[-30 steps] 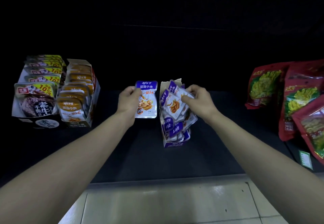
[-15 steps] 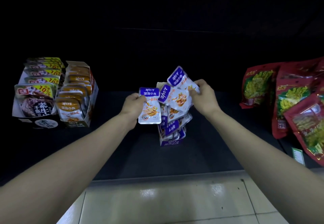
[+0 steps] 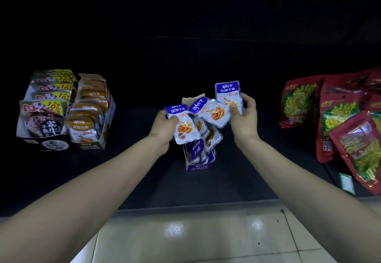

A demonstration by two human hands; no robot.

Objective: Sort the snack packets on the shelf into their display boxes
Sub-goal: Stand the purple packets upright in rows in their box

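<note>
Holding pkts [image 3: 214,113] in L grip [image 3: 162,123], R grip [image 3: 245,118]

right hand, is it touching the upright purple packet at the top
Touching. The head view shows the right hand pinching the upright purple packet, thumb on its front and fingers wrapped round its right edge.

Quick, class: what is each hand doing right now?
Left hand: grips one purple-topped white foil snack packet.
Right hand: pinches two matching packets above the purple display box.
</note>
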